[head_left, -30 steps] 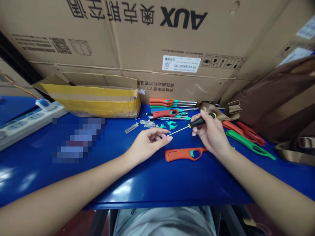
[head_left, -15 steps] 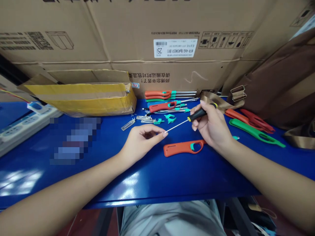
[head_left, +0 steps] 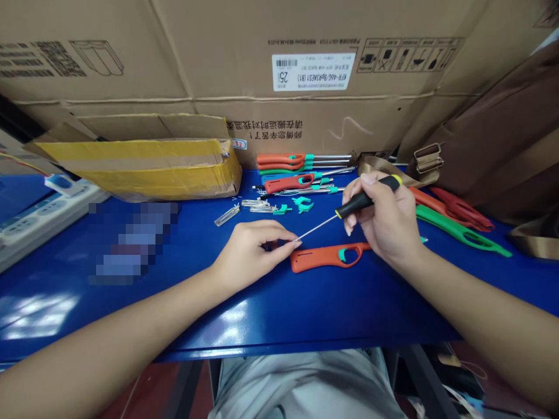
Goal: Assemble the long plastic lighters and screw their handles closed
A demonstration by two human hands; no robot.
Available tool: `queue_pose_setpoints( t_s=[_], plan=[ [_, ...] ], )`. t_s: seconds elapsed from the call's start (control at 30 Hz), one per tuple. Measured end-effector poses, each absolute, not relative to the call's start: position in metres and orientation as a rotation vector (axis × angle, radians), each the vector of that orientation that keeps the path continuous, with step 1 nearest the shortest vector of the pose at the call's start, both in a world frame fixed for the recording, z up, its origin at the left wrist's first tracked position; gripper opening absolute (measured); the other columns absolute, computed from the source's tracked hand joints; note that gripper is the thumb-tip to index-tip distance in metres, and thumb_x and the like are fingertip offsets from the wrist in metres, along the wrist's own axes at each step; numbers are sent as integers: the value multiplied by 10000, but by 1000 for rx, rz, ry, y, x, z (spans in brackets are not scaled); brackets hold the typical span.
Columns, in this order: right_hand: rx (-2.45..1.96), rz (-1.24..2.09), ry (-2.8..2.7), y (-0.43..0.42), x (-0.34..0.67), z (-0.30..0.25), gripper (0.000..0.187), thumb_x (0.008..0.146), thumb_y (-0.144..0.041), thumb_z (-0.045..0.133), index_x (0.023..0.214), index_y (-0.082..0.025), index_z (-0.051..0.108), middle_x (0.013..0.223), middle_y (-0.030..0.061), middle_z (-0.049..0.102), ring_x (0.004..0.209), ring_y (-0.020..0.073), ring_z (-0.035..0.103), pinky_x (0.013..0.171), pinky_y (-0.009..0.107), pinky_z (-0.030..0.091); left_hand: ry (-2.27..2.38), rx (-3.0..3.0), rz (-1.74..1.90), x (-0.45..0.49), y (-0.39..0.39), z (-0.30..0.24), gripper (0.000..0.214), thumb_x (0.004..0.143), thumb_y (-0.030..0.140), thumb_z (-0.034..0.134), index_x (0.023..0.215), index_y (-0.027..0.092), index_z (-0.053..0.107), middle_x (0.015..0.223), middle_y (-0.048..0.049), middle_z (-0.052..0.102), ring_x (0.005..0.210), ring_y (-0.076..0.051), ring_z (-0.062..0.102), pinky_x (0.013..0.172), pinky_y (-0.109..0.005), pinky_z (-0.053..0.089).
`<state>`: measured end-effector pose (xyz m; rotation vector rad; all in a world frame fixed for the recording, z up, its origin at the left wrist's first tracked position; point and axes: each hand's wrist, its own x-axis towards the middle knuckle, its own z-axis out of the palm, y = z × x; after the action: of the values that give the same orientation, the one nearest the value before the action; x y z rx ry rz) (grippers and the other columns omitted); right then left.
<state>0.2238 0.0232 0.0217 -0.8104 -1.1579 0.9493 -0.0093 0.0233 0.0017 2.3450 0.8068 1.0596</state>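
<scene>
My right hand (head_left: 391, 218) is wrapped round the black and yellow handle of a screwdriver (head_left: 356, 203), its thin shaft slanting down to the left. The screwdriver's tip meets the pinched thumb and index finger of my left hand (head_left: 248, 253). Whatever is between those fingertips is too small to name. Just below lies an orange long-necked lighter (head_left: 315, 260) with a green trigger, flat on the table; my right hand hides part of its front end. Behind the left fingers are green plastic parts (head_left: 303, 204) and several clear fuel tanks (head_left: 261, 208).
Several assembled lighters (head_left: 288, 180) lie in a pile at the back, against a large cardboard box (head_left: 244, 64). Orange, red and green lighter shells (head_left: 463, 231) are at right beside a brown bag (head_left: 493, 134). A yellow-taped carton (head_left: 144, 171) and a power strip (head_left: 39, 218) stand left.
Both hands and the screwdriver have shifted slightly right, closer to the orange lighter. The handle is now tilted a bit differently in my right hand, and the view has moved a little.
</scene>
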Motion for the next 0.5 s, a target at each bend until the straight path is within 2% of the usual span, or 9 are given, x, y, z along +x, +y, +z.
queue_pose_setpoints(
  t_s=[0.33, 0.5],
  plan=[
    [-764, 852, -1279, 16, 222, 22, 255, 874, -407, 768, 725, -228, 664, 693, -4, 649, 411, 119, 575, 324, 277, 478, 788, 2417, 1005, -11, 21, 1, 110, 909, 214, 731, 908, 141, 813, 820, -36, 779, 678, -114, 681, 637, -223, 529],
    [-660, 876, -1451, 9, 225, 25, 176, 931, -362, 703, 828, -219, 707, 766, 22, 667, 527, 133, 627, 380, 265, 505, 748, 2432, 975, -11, 21, -2, 110, 918, 210, 720, 928, 152, 813, 836, -33, 784, 714, -125, 702, 662, -228, 541]
  ],
)
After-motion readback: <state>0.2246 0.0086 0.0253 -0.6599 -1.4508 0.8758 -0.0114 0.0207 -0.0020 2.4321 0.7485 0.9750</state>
